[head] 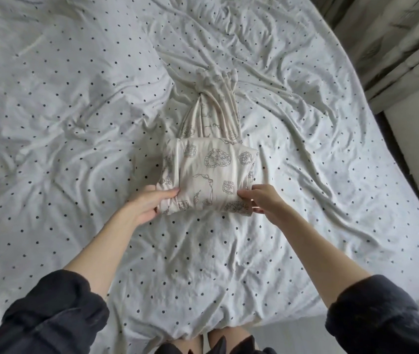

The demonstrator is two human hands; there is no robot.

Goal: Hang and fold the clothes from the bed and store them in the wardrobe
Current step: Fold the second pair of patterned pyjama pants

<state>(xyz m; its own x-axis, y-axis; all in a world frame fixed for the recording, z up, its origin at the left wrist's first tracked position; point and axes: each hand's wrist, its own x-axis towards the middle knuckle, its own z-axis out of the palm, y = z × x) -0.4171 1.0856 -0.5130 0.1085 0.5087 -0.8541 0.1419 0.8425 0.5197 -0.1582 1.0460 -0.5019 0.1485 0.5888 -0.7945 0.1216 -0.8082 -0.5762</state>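
The fingers of the left hand [144, 203] hide under the folded cloth [208, 175]. The bed [75, 123] and curtain [394, 47] are cut off.

Matt cloth garment [208, 175], crumpled cotton-like sheet [75, 123]

The folded garment [208, 175] is lying on the bed [75, 123], about midway across it, and serves as the landmark here. Behind the garment, its unfolded part [216, 108] is trailing away toward the far side of the bed, touching the folded bundle. At the garment's near left corner the left hand [147, 203] is gripping the cloth; at its near right corner the right hand [262, 200] is pinching the edge. Both forearms are reaching over the bed in front of the garment. Right of the garment and behind it, well apart and past the bed's edge, a curtain [394, 47] is hanging.
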